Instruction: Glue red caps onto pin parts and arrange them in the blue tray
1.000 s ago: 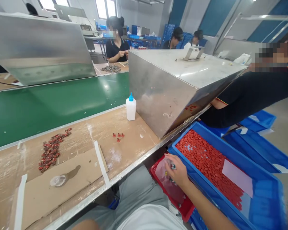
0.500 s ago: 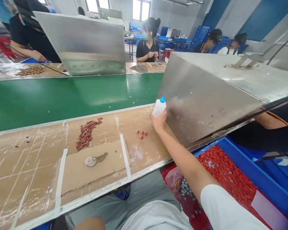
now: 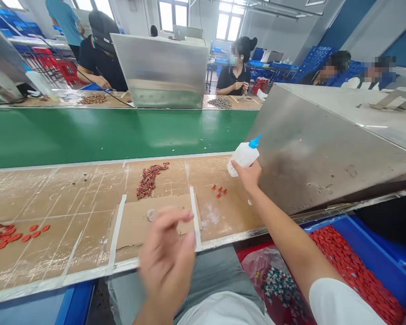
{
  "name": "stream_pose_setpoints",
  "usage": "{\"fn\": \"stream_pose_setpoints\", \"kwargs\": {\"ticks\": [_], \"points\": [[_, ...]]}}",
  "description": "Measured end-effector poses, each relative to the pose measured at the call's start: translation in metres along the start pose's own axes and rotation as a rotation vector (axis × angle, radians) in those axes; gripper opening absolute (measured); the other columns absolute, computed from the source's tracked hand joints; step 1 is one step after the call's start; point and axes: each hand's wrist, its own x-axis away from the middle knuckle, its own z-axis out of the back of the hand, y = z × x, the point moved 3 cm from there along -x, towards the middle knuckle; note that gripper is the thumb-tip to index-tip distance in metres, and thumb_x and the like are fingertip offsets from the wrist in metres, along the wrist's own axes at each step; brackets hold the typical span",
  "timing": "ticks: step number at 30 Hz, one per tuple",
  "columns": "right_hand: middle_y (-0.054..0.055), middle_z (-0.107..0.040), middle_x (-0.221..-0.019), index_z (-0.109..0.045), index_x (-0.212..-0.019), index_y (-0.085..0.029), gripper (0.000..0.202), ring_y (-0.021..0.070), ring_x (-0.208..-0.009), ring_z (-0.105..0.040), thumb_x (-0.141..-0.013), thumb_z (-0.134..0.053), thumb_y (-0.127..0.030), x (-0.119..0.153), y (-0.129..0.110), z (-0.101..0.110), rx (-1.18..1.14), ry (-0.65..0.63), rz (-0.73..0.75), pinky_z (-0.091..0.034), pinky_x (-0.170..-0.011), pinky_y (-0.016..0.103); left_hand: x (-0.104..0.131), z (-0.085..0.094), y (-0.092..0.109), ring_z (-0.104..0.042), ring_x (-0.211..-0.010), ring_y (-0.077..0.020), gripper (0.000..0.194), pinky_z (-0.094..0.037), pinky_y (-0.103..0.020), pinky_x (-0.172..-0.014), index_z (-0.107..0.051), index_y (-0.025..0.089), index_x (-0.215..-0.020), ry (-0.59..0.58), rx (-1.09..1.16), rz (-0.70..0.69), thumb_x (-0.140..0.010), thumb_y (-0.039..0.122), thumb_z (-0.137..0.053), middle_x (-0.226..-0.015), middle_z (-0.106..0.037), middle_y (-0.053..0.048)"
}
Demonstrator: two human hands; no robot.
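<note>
- The fingers and thumb of the right hand (image 3: 252,175) are wrapped around the low part of a white plastic bottle with a pointed blue cap (image 3: 245,155).
- The left hand (image 3: 167,246) is blurry. Its fingers are bent and look apart from the thumb, and I see nothing in them.
- The bottle leans, with its cap up and to the right. It is over the far edge of the counter (image 3: 94,189). I can't tell if its bottom touches.
- To hold it well, I think the fingers should be snug but not squeeze hard, since soft plastic may squirt. Keep the tip up and don't bump the big silver metal box (image 3: 297,149) just beside it.
- Nearer the person than the bottle, and a bit left, sit four small red pieces with dark tops (image 3: 219,191). A careful arm would not brush them.
- The left hand is in front of a flat brown cardboard sheet (image 3: 130,225). A little clear round dish (image 3: 150,215) sits on it.
- Behind the cardboard is a pile of small red and dark pieces (image 3: 149,181).
- Past the counter is a long, shiny green belt (image 3: 122,131).
</note>
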Motion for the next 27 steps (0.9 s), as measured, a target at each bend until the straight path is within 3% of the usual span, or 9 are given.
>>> {"fn": "stream_pose_setpoints", "kwargs": {"ticks": [2, 5, 8, 13, 16, 20, 22, 24, 27], "points": [[0.015, -0.074, -0.099, -0.067, -0.099, -0.012, 0.064, 0.03, -0.089, -0.069, -0.053, -0.082, -0.054, 0.019, -0.025, 0.012, -0.036, -0.052, 0.06, -0.056, -0.076, 0.043, -0.01, -0.027, -0.016, -0.06, -0.102, -0.0219, 0.039, -0.05, -0.041, -0.091, -0.057, 0.026, -0.126, -0.162, -0.07, 0.026, -0.087, 0.027, -0.062, -0.11, -0.062, -0.007], [0.013, -0.075, -0.093, -0.068, -0.094, -0.013, 0.061, 0.0293, -0.083, -0.07, -0.051, -0.084, -0.053, 0.056, -0.058, 0.027, -0.067, -0.144, 0.052, -0.057, -0.07, 0.04, -0.023, -0.064, -0.034, -0.053, -0.119, -0.0248, 0.06, -0.044, -0.042, -0.101, -0.047, 0.022, -0.136, -0.208, -0.186, 0.035, -0.082, 0.037, -0.068, -0.126, -0.053, -0.012], [0.011, -0.075, -0.089, -0.068, -0.096, -0.014, 0.057, 0.0282, -0.078, -0.071, -0.053, -0.083, -0.049, 0.096, -0.078, 0.037, -0.085, -0.227, 0.061, -0.057, -0.063, 0.036, -0.029, -0.086, -0.038, -0.046, -0.128, -0.0301, 0.083, -0.04, -0.046, -0.105, -0.041, 0.02, -0.14, -0.213, -0.274, 0.059, -0.07, 0.048, -0.077, -0.133, -0.046, -0.015], [0.011, -0.075, -0.085, -0.068, -0.094, -0.015, 0.036, 0.0294, -0.076, -0.07, -0.065, -0.071, -0.037, 0.139, -0.09, 0.042, -0.029, -0.262, 0.204, -0.056, -0.062, 0.036, -0.026, -0.088, -0.037, -0.055, -0.111, -0.0298, 0.083, -0.039, -0.049, -0.1, -0.053, 0.022, -0.123, -0.129, -0.386, 0.042, -0.052, 0.048, -0.088, -0.115, -0.058, -0.009], [0.013, -0.073, -0.1, -0.066, -0.106, -0.017, 0.044, 0.0322, -0.092, -0.07, -0.064, -0.072, -0.029, 0.151, -0.09, 0.042, -0.143, -0.341, 0.162, -0.059, -0.074, 0.041, -0.025, -0.078, -0.042, -0.058, -0.104, -0.028, 0.082, -0.038, -0.047, -0.099, -0.058, 0.023, -0.115, -0.066, -0.378, -0.003, -0.045, 0.051, -0.091, -0.108, -0.062, -0.006], [0.009, -0.057, -0.135, -0.051, -0.132, -0.028, 0.072, 0.026, -0.124, -0.057, -0.065, -0.079, -0.023, 0.168, -0.075, 0.063, -0.555, -0.407, -0.068, -0.05, -0.104, 0.046, -0.032, -0.063, -0.044, -0.06, -0.1, -0.026, 0.08, -0.04, -0.043, -0.097, -0.061, 0.024, -0.111, -0.068, -0.318, -0.005, -0.045, 0.06, -0.088, -0.103, -0.064, -0.005], [0.009, -0.061, -0.127, -0.057, -0.125, -0.029, 0.047, 0.0222, -0.117, -0.062, -0.079, -0.069, -0.033, 0.179, -0.062, 0.076, -0.717, -0.44, -0.311, -0.051, -0.103, 0.046, -0.037, -0.055, -0.043, -0.06, -0.099, -0.0255, 0.079, -0.04, -0.043, -0.098, -0.063, 0.024, -0.11, -0.057, -0.297, -0.008, -0.045, 0.063, -0.087, -0.103, -0.065, -0.005], [0.013, -0.064, -0.121, -0.062, -0.118, -0.025, 0.041, 0.0242, -0.112, -0.065, -0.088, -0.054, -0.051, 0.197, -0.057, 0.078, -0.818, -0.675, -0.608, -0.054, -0.1, 0.047, -0.041, -0.048, -0.041, -0.061, -0.099, -0.025, 0.08, -0.039, -0.043, -0.099, -0.063, 0.024, -0.109, -0.034, -0.278, -0.032, -0.044, 0.063, -0.087, -0.103, -0.065, -0.005], [0.019, -0.063, -0.124, -0.064, -0.116, -0.017, 0.071, 0.0279, -0.12, -0.06, -0.085, -0.038, -0.075, 0.221, -0.066, 0.064, -0.887, -1.006, -0.875, -0.053, -0.101, 0.048, -0.04, -0.04, -0.041, -0.061, -0.099, -0.0248, 0.081, -0.037, -0.044, -0.102, -0.063, 0.023, -0.109, -0.027, -0.247, -0.064, -0.042, 0.062, -0.088, -0.101, -0.065, -0.005]]}}
